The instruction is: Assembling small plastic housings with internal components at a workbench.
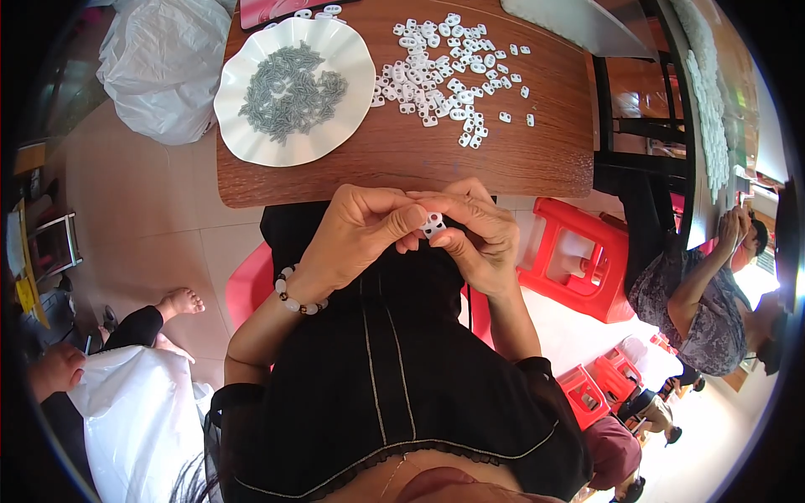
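Brown wood-grain counter [537,163] across the top, near edge facing the lap. On it, at the left, a white scalloped plate [356,71] with a spread of small grey rod-like pieces [285,96]. To the right of the plate, a loose scatter of white two-hole plastic pieces [419,74], crowded near the plate and sparser farther right. At the far edge, a flat pink object [281,10], partly cut off.

Left of the counter, a bulging white plastic bag [163,67] on pale floor tiles [151,226]. At lower left, a second white bag [134,411] with another person's hand [59,369] at its edge, and a bare foot [180,302] nearby. On the right, a red plastic stool [558,218], more red stools [579,398] lower down, and a co-worker [704,293] with both hands together, near a long white heap [708,117].

As for print on the flat pink object, too blurred and cropped to make out.

In front of the counter's near edge, above the black top [335,369], a small white plastic piece [433,225] with dark openings. Pinched at its left by the left fingers [407,220], and between right thumb and index by the right fingers [461,210]; hands nearly touching. On the left wrist, a beaded bracelet [299,303].
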Tool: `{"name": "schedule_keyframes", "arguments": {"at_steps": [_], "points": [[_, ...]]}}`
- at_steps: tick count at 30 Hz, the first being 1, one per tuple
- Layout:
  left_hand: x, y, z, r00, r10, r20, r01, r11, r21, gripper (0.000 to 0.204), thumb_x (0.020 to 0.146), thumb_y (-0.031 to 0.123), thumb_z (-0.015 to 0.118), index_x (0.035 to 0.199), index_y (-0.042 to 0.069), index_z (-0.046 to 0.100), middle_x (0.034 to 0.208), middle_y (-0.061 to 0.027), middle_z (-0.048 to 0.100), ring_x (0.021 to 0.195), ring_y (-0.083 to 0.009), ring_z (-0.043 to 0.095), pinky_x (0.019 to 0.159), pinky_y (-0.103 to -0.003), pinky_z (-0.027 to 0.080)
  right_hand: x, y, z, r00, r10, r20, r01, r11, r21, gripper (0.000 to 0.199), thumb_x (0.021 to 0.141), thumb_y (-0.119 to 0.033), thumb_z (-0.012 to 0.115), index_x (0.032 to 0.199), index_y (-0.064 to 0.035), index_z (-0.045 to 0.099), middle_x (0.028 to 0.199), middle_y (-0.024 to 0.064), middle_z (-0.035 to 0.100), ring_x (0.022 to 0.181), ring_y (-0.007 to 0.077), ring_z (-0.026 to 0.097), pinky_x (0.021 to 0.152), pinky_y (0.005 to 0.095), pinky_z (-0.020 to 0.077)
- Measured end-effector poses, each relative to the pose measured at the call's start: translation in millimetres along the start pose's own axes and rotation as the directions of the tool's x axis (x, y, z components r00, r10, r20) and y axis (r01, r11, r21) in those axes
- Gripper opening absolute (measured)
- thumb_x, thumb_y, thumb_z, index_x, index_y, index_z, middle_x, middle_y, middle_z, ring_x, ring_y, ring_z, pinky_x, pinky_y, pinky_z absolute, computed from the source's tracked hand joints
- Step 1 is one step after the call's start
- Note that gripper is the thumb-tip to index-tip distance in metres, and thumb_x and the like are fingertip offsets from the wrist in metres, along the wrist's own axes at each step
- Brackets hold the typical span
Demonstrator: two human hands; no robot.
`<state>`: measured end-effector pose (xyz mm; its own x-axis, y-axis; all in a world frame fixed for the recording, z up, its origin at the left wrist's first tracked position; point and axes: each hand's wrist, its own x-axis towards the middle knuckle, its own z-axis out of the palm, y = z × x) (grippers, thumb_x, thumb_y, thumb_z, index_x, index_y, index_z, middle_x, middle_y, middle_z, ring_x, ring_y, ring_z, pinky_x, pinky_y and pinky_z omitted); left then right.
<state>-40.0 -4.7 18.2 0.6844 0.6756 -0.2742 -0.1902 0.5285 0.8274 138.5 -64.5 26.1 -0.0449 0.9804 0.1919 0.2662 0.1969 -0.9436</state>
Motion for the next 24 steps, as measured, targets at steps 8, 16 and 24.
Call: {"name": "schedule_keyframes", "arguments": {"at_steps": [8, 16, 24], "points": [[-3.7, 1.6, -0.6, 0.999, 0.008, 0.046, -0.009, 1.000, 0.013, 0.021, 0.092, 0.014, 0.063, 0.095, -0.006, 0.069, 0.077, -0.0040, 0.061, 0.066, -0.0063, 0.053, 0.060, -0.021, 0.045, -3.0, 0.2, 2.7, 0.999, -0.044, -0.025, 0.042, 0.996, -0.080, 0.032, 0.077, -0.017, 0.075, 0.104, -0.0014, 0.069, 0.097, 0.0071, 0.071, 0.084, 0.0205, 0.056, 0.077, 0.0309, 0.0471], [-7.9, 5.5, 4.1, 1.000, -0.015, -0.012, 0.016, 0.999, 0.038, 0.021, 0.092, 0.014, 0.063, 0.097, -0.005, 0.070, 0.074, -0.0028, 0.064, 0.063, -0.0048, 0.053, 0.057, -0.021, 0.044, -3.8, -1.9, 7.0, 0.996, -0.057, -0.072, 0.052, 0.997, -0.061, 0.036, 0.077, -0.020, 0.074, 0.106, 0.0001, 0.068, 0.097, 0.0076, 0.070, 0.083, 0.0217, 0.057, 0.075, 0.0313, 0.0474], [-9.3, 7.2, 8.4, 0.999, 0.024, -0.028, -0.021, 0.997, 0.078, 0.020, 0.092, 0.013, 0.063, 0.098, -0.003, 0.071, 0.072, -0.0029, 0.064, 0.063, -0.0042, 0.054, 0.056, -0.019, 0.043, -7.6, 2.1, 10.3, 0.991, -0.112, -0.075, 0.103, 0.988, -0.115, 0.033, 0.079, -0.020, 0.072, 0.106, -0.0001, 0.069, 0.094, 0.0071, 0.070, 0.080, 0.0203, 0.056, 0.073, 0.0297, 0.0468]]}}
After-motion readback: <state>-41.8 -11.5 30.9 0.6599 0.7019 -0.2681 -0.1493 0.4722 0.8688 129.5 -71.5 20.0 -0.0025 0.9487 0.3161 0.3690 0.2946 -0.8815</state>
